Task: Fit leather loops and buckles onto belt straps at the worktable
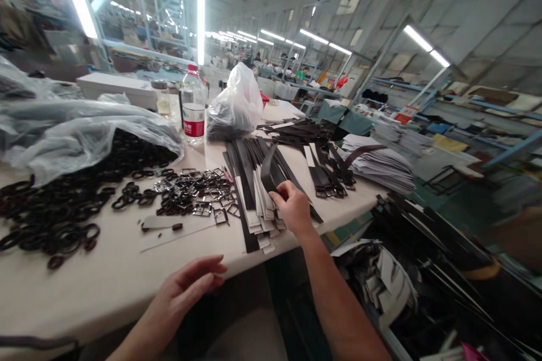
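My right hand (292, 207) pinches the end of a dark strap (267, 168), which curls up above a fanned pile of black and white-backed strips (253, 197). My left hand (192, 281) hovers at the table's front edge with fingers stretched out and nothing in it. Beyond it on the table lies a heap of metal buckles (212, 189). Left of them are small dark loops (135, 194) and a bigger heap of black loops (63, 208). A pale flat piece (163, 222) lies in front of the buckles.
Clear plastic sheeting (84, 130) partly covers the loop heap. A bottle (193, 104) and a white plastic bag (237, 98) stand behind the buckles. Straps with buckles (324, 175) and stacked pale sheets (379, 163) lie right. Beside the table, a bin of offcuts (387, 282) sits lower.
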Motion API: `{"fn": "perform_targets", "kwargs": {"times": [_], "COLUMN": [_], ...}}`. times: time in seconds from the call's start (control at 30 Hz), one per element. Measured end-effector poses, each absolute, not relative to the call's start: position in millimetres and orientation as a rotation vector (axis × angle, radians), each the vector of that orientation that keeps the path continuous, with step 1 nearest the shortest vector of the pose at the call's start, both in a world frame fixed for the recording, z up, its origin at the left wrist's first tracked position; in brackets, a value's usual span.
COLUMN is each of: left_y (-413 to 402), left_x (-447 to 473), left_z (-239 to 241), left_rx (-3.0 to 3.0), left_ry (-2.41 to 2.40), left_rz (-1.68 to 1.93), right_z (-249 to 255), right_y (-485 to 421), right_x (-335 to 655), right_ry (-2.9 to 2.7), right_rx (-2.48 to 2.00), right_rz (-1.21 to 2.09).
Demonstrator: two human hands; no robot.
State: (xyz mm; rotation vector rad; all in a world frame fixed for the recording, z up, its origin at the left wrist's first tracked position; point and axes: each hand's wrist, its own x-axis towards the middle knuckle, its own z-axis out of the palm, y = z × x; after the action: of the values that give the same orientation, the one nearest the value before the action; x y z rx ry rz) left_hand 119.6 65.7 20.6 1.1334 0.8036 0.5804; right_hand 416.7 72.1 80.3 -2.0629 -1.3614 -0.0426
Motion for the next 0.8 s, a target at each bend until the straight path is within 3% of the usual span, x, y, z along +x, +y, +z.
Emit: {"fn": "perform_targets", "kwargs": {"times": [0.13,0.27,0.53,0.67,0.8], "left_y": [67,71,97,94,77], "left_x": [139,147,90,60,56], "left_z": [34,51,54,44,41], "left_rx": [0.980,0.844,0.917,0.932,0.814], "left_ry": [0.641,0.401,0.942,1.049,1.026], "left_rz": [0.558,0.752,1.070,1.084,0.995], "right_z": [86,77,57,55,52], "right_y": [27,-15,-50,-53,-47], "right_x": [372,343,364,392,392], "right_ry": [-1.466,-1.525,-1.519,-1.539,-1.557], "right_rx": [-1.656,-1.537,-1.654,-1.700,-1.777], "right_rz": [0.095,0.508,1.042,1.106,0.848]}}
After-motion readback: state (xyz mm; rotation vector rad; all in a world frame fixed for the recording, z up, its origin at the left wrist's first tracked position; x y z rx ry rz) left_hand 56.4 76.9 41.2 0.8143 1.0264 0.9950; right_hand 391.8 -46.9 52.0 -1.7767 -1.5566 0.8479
